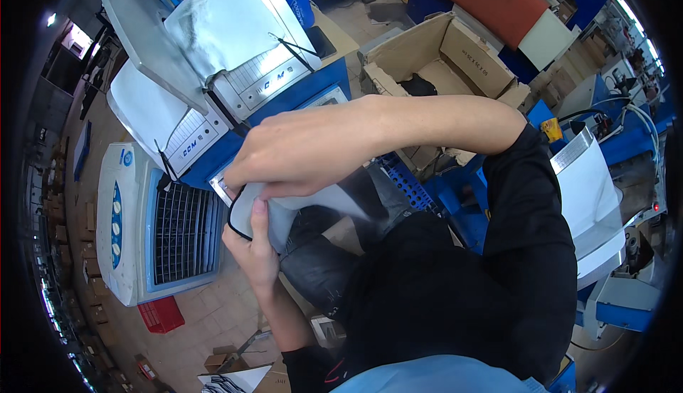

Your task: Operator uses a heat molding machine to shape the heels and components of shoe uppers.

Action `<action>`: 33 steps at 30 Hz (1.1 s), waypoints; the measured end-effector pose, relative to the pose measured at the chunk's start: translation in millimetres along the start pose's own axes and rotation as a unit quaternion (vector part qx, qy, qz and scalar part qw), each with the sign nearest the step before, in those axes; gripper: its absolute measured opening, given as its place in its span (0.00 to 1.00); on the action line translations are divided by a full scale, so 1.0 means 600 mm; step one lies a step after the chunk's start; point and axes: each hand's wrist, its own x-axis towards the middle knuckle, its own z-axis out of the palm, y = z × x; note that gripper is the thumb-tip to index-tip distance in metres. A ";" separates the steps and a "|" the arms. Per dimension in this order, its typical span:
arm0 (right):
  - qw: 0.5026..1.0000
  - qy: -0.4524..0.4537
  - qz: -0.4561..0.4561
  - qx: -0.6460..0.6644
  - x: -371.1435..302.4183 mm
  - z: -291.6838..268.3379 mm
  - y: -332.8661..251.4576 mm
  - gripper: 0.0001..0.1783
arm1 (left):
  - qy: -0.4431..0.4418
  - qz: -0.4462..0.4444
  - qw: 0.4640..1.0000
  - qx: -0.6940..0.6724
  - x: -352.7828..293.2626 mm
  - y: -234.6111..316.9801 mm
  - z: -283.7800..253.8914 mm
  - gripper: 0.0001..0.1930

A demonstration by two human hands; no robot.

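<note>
Both of my hands hold a pale grey fabric piece with a black edge [284, 211] in front of my chest. My right hand [306, 155] reaches across from the right and grips its upper edge, fingers curled over it. From below, my left hand [252, 240] pinches the lower left part, thumb pressed on the cloth. The piece hangs above my lap, just in front of a blue and white press machine [235, 80] whose two padded plates are raised.
A white air cooler with a dark grille [160, 233] stands on the floor at left, a red crate [162, 313] beside it. An open cardboard box [441, 62] lies behind, a blue perforated crate [409, 183] under my arm. Another white padded machine [594, 201] stands at right.
</note>
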 end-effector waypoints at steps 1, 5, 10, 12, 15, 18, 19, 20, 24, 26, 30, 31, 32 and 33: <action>1.000 0.000 0.001 0.002 0.002 0.003 0.006 0.15 | -0.006 -0.016 0.999 -0.031 -0.002 0.006 0.000 0.16; 0.990 0.117 -0.080 0.002 0.002 -0.004 0.032 0.12 | 0.011 -0.031 0.999 -0.036 -0.011 -0.001 0.005 0.15; 0.969 0.218 -0.096 0.061 0.009 -0.015 0.031 0.10 | -0.025 -0.093 0.984 -0.149 -0.053 -0.087 -0.067 0.31; 0.960 0.246 -0.111 0.073 0.021 -0.010 0.030 0.10 | -0.079 0.030 0.936 -0.342 -0.065 -0.135 -0.089 0.41; 0.912 0.386 -0.092 0.100 0.021 -0.004 0.031 0.12 | -0.110 0.041 0.902 -0.414 -0.072 -0.123 -0.091 0.36; 0.891 0.434 -0.075 0.111 0.036 0.021 0.046 0.12 | 0.060 -0.054 0.958 -0.276 -0.088 -0.122 -0.091 0.33; 0.906 0.402 -0.070 0.110 0.035 0.026 0.046 0.13 | 0.075 -0.036 0.959 -0.272 -0.083 -0.115 -0.090 0.27; 0.915 0.381 -0.064 0.118 0.035 0.030 0.042 0.12 | 0.077 -0.035 0.958 -0.273 -0.078 -0.114 -0.103 0.27; 0.949 0.274 -0.030 0.154 0.021 0.036 0.032 0.13 | 0.250 -0.022 0.942 -0.224 -0.049 -0.078 -0.132 0.22; 0.964 0.180 -0.006 0.196 0.011 0.048 0.027 0.18 | 0.258 -0.075 0.951 -0.154 -0.046 -0.070 -0.163 0.26; 0.998 -0.001 0.053 0.019 -0.017 0.061 0.034 0.27 | 0.205 -0.111 0.964 -0.132 -0.051 -0.016 -0.171 0.29; 0.994 -0.045 0.085 -0.059 -0.018 0.058 0.028 0.31 | 0.196 -0.089 0.966 -0.142 -0.052 0.005 -0.164 0.26; 0.994 -0.045 0.080 -0.061 -0.019 0.056 0.020 0.31 | 0.199 -0.085 0.966 -0.141 -0.052 0.010 -0.174 0.26; 0.997 0.024 0.056 -0.037 -0.018 0.053 0.010 0.32 | 0.143 -0.077 0.984 -0.077 -0.049 0.014 -0.192 0.23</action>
